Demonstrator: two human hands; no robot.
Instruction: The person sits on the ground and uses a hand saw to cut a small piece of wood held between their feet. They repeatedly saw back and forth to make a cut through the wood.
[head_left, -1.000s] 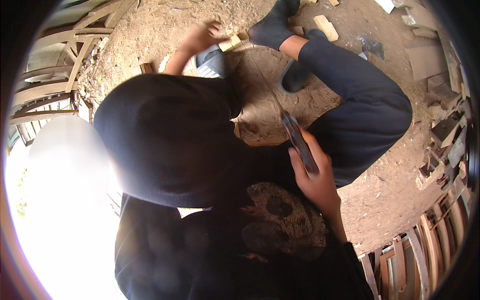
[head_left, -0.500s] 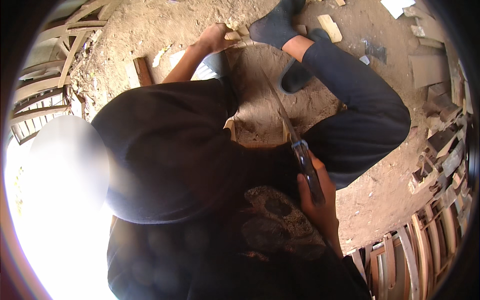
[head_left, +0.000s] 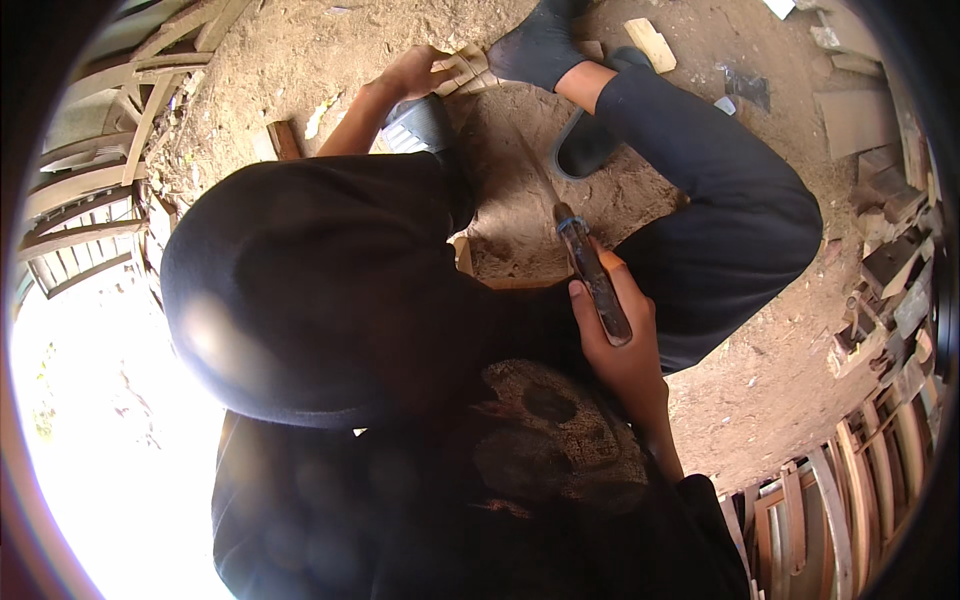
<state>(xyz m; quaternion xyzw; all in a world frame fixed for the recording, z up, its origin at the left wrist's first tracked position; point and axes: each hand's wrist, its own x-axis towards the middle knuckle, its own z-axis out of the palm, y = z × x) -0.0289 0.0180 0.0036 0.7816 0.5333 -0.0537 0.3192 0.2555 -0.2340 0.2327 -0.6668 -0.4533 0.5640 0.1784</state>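
Observation:
My left hand (head_left: 412, 74) is stretched far forward, its fingers closed on the end of a pale piece of wood (head_left: 468, 70) near the ground. My black-socked foot (head_left: 535, 48) rests against the wood's other side. In my right hand (head_left: 625, 340) is a long-bladed hand tool (head_left: 590, 265) with a dark straight handle and bluish collar. Its narrow blade points away from me toward the wood, apart from it. The blade shows almost edge-on, so I cannot tell whether it is a saw or a knife.
A loose dark slipper (head_left: 585, 148) lies by my bent leg; another grey slipper (head_left: 420, 125) is on my other foot. Wood offcuts (head_left: 650, 45) and a brown block (head_left: 284, 140) lie on the dirt floor. Scrap wood (head_left: 890, 250) and leaning slats (head_left: 850, 500) line the right side.
My right hand has moved slightly forward and left with the bladed tool. My left hand has shifted a little left, still at the piece of wood.

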